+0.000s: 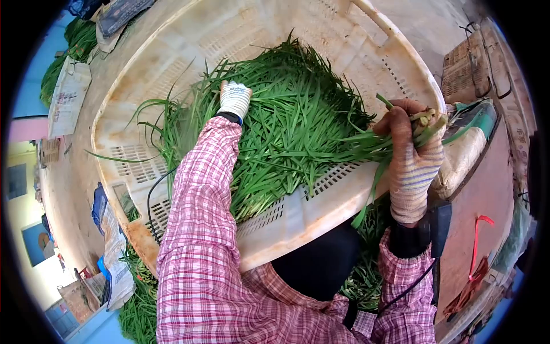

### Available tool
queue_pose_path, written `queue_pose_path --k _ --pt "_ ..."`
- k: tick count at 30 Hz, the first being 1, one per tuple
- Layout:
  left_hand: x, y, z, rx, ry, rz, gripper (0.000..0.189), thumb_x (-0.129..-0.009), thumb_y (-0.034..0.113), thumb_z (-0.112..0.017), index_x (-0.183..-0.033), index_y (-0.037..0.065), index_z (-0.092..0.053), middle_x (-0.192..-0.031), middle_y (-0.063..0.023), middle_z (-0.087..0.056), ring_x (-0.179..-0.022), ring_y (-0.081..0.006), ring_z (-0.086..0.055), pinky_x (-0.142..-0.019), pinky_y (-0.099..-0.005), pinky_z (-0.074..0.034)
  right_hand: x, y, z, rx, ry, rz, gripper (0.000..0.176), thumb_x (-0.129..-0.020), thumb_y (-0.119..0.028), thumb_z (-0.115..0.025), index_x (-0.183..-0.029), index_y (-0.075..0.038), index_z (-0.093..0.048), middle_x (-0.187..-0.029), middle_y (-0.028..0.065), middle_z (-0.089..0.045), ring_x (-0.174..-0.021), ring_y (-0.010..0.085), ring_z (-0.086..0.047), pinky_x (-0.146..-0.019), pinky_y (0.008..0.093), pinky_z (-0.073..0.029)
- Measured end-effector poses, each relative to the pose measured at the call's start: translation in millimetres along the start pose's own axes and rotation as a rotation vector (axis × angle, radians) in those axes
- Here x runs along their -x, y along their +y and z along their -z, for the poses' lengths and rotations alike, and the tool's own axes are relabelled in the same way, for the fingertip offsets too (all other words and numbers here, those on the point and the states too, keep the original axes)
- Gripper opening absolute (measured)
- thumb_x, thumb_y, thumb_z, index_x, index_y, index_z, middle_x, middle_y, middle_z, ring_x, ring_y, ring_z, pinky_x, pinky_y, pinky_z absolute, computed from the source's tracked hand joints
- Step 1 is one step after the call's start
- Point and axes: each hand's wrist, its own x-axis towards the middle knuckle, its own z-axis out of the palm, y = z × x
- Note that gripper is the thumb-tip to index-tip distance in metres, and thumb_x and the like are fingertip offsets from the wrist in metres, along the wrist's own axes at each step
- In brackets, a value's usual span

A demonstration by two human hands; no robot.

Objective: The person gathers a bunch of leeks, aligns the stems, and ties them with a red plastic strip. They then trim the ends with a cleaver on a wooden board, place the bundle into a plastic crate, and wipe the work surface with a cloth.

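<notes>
A large whitish plastic basket with slotted walls and brown stains holds a heap of long green leafy stalks. My left hand, in a white glove, reaches into the basket at the left part of the heap; its fingertips are hidden among the leaves. Over the basket's right rim, my right hand, in a striped glove with bare fingertips, is closed round a small bunch of green stalks. The pale cut ends point right, and the leaves trail left over the heap.
To the right stands a reddish-brown board with a red strip on it. A white and green sack lies beside the basket. More green stalks are at the lower left, near printed sacking.
</notes>
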Motion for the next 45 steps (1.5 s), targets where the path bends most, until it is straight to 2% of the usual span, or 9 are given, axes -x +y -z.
queue_pose_path --k 5,10,14,23,33,36,38,42,45 --pt "-3.4 -10.6 53.8 -0.111 0.459 -0.122 0.031 -0.097 0.026 -0.046 -0.112 0.013 -0.069 -0.146 -0.014 -0.048 -0.137 -0.0316 -0.042 -0.118 -0.0563 -0.02 -1.8 2.9 0.3 -0.001 -0.026 0.043 0.018 -0.097 -0.015 -0.065 -0.105 0.002 -0.066 -0.084 0.0021 -0.066 -0.071 0.0071 -0.06 -0.066 0.0217 -0.049" --pt "65.2 -22.5 200.5 -0.341 0.208 -0.177 0.024 -0.093 0.026 -0.059 -0.107 0.009 -0.069 -0.111 -0.0149 -0.069 -0.125 -0.0328 -0.054 -0.113 -0.0584 -0.024 -1.8 7.9 2.3 0.027 -0.046 0.054 0.022 -0.097 -0.017 -0.065 -0.106 0.003 -0.065 -0.075 0.0029 -0.066 -0.068 0.0083 -0.06 -0.063 0.0236 -0.048" --pt "95.0 -124.4 183.3 0.829 -0.089 -0.011 0.033 -0.097 0.028 -0.061 -0.117 0.001 -0.062 -0.101 -0.0154 -0.073 -0.092 -0.0295 -0.07 -0.078 -0.0426 -0.054 -8.3 19.9 4.3 0.083 -0.043 0.087 0.024 -0.097 -0.019 -0.065 -0.107 0.003 -0.065 -0.074 0.0076 -0.068 -0.066 0.0104 -0.061 -0.061 0.0277 -0.049" --pt "205.3 -16.0 137.7 2.528 -0.61 -0.012 0.027 -0.101 0.024 -0.052 -0.112 0.002 -0.063 -0.135 -0.02 -0.059 -0.124 -0.0476 -0.054 -0.106 -0.06 -0.044 -1.5 3.8 4.1 0.036 -0.386 0.248 0.02 -0.091 -0.007 -0.07 -0.111 -0.005 -0.066 -0.094 0.0085 -0.067 -0.084 0.0155 -0.064 -0.073 0.0291 -0.051" --pt "229.4 21.3 161.1 2.533 -0.577 0.013 0.031 -0.1 0.03 -0.054 -0.117 0.005 -0.061 -0.107 -0.0118 -0.069 -0.095 -0.0227 -0.068 -0.086 -0.0423 -0.057 33.1 -27.6 -46.8 0.233 -0.832 0.731 0.041 -0.069 0.001 -0.07 -0.106 -0.016 -0.069 -0.096 0.0128 -0.061 -0.088 0.0343 -0.063 -0.074 0.0422 -0.053" --pt "236.2 3.8 150.0 2.293 -0.606 0.147 0.037 -0.101 0.035 -0.054 -0.118 0.004 -0.062 -0.122 -0.0173 -0.067 -0.109 -0.0291 -0.067 -0.091 -0.0496 -0.054 17.2 -29.8 -22.6 -0.262 -0.421 0.238 0.025 -0.086 0.002 -0.066 -0.11 -0.006 -0.066 -0.106 0.0083 -0.062 -0.093 0.0198 -0.065 -0.076 0.0281 -0.055" --pt "247.9 3.7 151.9 2.116 -0.633 -0.025 0.037 -0.1 0.035 -0.054 -0.117 0.003 -0.062 -0.125 -0.0194 -0.065 -0.111 -0.0311 -0.067 -0.091 -0.0493 -0.055 -6.2 -33.9 -10.1 -0.05 -0.242 0.567 0.026 -0.087 0.003 -0.063 -0.112 -0.005 -0.062 -0.113 0.0093 -0.062 -0.094 0.0187 -0.066 -0.082 0.0285 -0.055" --pt "273.6 19.5 151.3 1.967 -0.68 -0.375 0.04 -0.095 0.035 -0.058 -0.112 0.0 -0.065 -0.115 -0.019 -0.07 -0.104 -0.0312 -0.069 -0.085 -0.0431 -0.058 20.3 -38.8 -38.0 0.304 -0.859 0.995 0.043 -0.074 -0.01 -0.071 -0.115 -0.008 -0.059 -0.123 0.0133 -0.06 -0.112 0.0355 -0.061 -0.101 0.0488 -0.045" --pt "274.5 13.0 130.4 2.056 -0.716 -0.515 0.042 -0.098 0.034 -0.057 -0.121 -0.001 -0.063 -0.121 -0.0179 -0.067 -0.116 -0.0279 -0.064 -0.093 -0.0438 -0.056 49.3 -33.6 -43.8 0.184 -1.013 0.726 0.053 -0.075 -0.011 -0.069 -0.126 -0.009 -0.053 -0.124 0.0124 -0.06 -0.115 0.0321 -0.059 -0.102 0.0504 -0.04"
